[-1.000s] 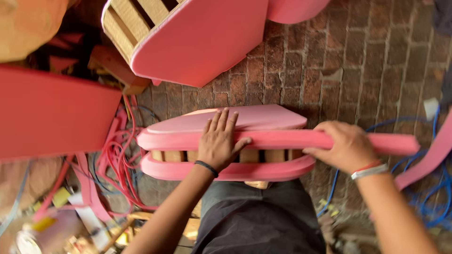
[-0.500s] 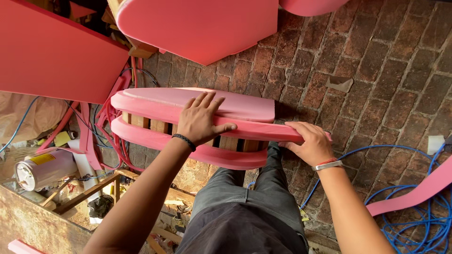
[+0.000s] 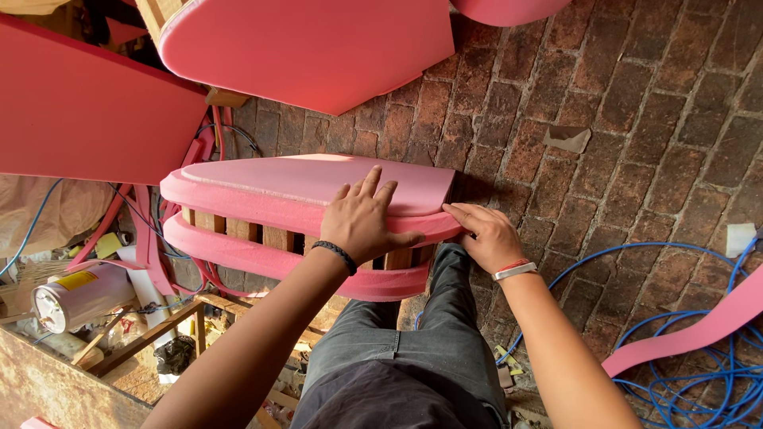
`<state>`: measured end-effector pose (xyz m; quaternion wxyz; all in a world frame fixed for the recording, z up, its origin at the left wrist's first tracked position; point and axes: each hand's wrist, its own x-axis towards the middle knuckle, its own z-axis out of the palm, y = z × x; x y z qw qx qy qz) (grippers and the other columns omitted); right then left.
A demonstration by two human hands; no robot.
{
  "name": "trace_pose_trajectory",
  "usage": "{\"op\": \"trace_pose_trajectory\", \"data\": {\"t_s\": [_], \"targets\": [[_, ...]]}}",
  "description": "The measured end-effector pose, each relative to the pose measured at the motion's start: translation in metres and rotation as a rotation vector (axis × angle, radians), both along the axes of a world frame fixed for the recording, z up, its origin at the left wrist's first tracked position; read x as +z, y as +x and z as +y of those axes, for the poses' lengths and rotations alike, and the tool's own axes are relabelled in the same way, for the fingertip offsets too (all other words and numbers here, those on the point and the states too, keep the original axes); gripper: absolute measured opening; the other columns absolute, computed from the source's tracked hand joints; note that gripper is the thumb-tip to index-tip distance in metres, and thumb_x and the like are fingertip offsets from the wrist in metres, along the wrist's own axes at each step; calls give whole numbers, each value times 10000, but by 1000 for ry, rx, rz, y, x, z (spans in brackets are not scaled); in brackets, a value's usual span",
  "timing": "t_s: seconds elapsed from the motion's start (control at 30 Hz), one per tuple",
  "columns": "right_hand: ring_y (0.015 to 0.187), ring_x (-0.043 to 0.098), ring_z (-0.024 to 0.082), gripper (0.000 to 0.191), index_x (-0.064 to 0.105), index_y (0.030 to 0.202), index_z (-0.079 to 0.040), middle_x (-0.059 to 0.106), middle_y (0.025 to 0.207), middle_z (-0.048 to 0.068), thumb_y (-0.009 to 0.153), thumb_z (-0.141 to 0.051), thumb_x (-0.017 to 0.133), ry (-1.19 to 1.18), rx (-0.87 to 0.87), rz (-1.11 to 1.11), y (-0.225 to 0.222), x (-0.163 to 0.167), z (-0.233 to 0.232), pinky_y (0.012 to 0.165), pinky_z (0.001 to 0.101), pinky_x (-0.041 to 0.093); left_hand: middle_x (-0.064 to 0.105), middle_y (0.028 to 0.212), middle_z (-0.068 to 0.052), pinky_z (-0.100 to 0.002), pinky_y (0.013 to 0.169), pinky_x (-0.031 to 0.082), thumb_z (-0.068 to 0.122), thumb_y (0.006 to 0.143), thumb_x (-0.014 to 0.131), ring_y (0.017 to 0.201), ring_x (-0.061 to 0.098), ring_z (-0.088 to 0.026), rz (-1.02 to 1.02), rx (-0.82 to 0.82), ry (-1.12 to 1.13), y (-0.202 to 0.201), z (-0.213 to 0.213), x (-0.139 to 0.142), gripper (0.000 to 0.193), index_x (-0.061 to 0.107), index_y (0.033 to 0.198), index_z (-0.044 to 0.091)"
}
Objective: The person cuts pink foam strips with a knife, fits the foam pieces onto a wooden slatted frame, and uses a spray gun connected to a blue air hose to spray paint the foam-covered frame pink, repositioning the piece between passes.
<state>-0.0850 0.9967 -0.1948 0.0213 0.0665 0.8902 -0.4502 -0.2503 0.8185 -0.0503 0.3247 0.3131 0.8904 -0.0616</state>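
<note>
Head view: left hand [image 3: 364,222] stays flat on foam frame [image 3: 302,199]; right fingers [image 3: 469,216] now pressing edge.

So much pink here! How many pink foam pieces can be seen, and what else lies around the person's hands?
Pink foam-covered wooden frames: 2, one under the left hand and right hand at, one above
Flat pink panel: 1
Loose pink foam strip: 1
Blue hose: 1
White canister: 1
Total: 6
</note>
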Motion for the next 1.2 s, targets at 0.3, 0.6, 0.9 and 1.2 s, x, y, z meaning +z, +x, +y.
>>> {"op": "trace_pose_trajectory", "data": {"t_s": [0.3,0.6,0.9,1.2], "targets": [[1415,530,270,841,592,1484,-298,611,1505,42,757,121,550,17,-14,-68,-8,-12,-13,1172,357,431,470,1492,-186,-555,1183,276,762,674,738,1404,443,-320,7,5,-38,10,32,-2,931,638,1245,33],[1548,303,244,633,350,1574,-41,381,1636,123,1069,-421,360,-1057,-590,-130,-53,13,-50,1247,357,191,624,1272,-142,-523,1169,292,696,660,775,1317,499,-281,11,39,4,14,35,-6,817,702,1120,24],[1492,405,247,521,518,1492,-22,495,1581,131,1062,-306,444,-850,-625,19,-89,9,-60,1226,369,261,662,1166,-121,-506,1112,339,633,653,786,1230,543,-276,95,6,73,12,33,-17,714,726,1056,46],[1333,544,324,472,622,1357,-59,608,1420,141,1057,-378,447,-434,-631,-61,-88,71,-57,1131,395,390,694,1117,-113,-434,923,489,592,737,735,1109,622,-286,45,-13,377,8,8,-13,597,728,1074,99]]}}
